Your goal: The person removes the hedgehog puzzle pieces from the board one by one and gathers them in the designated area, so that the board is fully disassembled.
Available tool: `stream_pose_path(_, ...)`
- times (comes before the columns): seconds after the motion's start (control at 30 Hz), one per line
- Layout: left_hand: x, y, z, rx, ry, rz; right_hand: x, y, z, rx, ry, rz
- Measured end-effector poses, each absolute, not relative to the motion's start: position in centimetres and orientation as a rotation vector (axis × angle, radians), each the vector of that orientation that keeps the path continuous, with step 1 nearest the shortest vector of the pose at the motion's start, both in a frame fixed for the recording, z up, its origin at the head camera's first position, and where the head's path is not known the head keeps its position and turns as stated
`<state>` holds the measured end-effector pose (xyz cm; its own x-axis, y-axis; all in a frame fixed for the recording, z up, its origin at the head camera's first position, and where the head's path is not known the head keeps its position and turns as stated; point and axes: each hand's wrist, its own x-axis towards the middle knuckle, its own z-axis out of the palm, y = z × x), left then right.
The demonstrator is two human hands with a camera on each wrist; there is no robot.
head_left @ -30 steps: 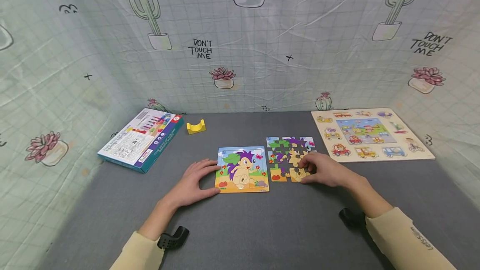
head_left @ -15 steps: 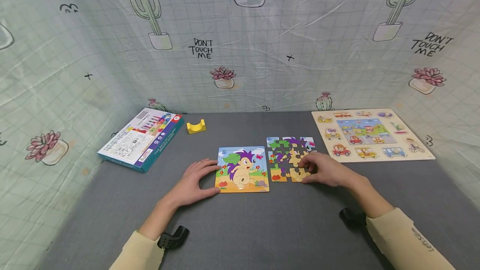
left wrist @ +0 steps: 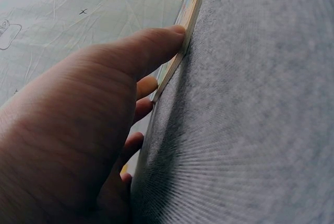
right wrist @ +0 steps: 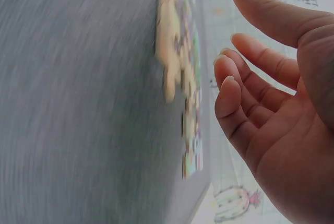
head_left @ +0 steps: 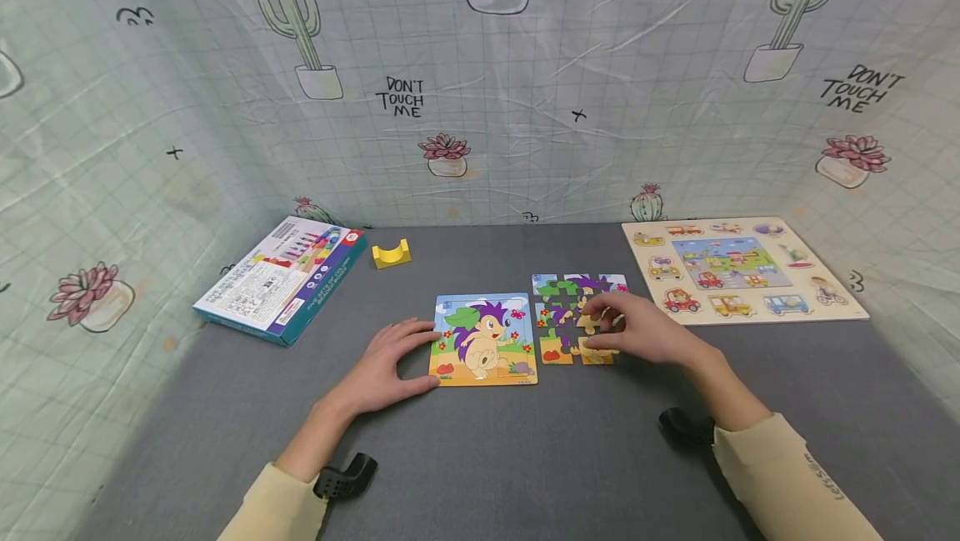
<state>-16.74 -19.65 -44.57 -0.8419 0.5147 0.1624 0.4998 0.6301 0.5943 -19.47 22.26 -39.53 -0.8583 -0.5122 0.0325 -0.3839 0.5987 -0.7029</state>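
My left hand (head_left: pixel 393 364) rests at the left side of a square puzzle board (head_left: pixel 487 380) with a purple hedgehog picture. Its thumb and index finger touch that edge; in the left wrist view the thumb (left wrist: pixel 156 46) lies against the board's side. Just right of the board, several matching jigsaw pieces (head_left: pixel 557 349) lie in loose rows with gaps between them. Over their right part hovers my right hand (head_left: pixel 637 328), thumb and fingers apart. In the right wrist view nothing shows between the fingers (right wrist: pixel 261 51), and it hides some pieces below.
A wooden vehicle-picture board (head_left: pixel 750 303) lies at the back right. At the back left are a white and teal box (head_left: pixel 277 283) and a yellow arch-shaped block (head_left: pixel 392 255). A printed cloth (head_left: pixel 525 166) rises behind the grey table (head_left: pixel 525 458).
My right hand has lifted from the lower right pieces and shifted left and slightly away from me, its fingers spreading. The left hand and the board have stayed in place.
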Motion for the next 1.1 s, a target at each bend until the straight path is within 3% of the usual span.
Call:
stream_pose_path(0.7,-16.7,-19.6,-44.4,0.855,2.818,1.007,-20.2,13.9,-40.5,-0.908,2.464,-1.217)
stream_pose_path(1.1,-16.8,-19.6,-44.6,0.861,2.819,1.012,-20.6,12.4,-41.4,-0.942,2.506,-1.083)
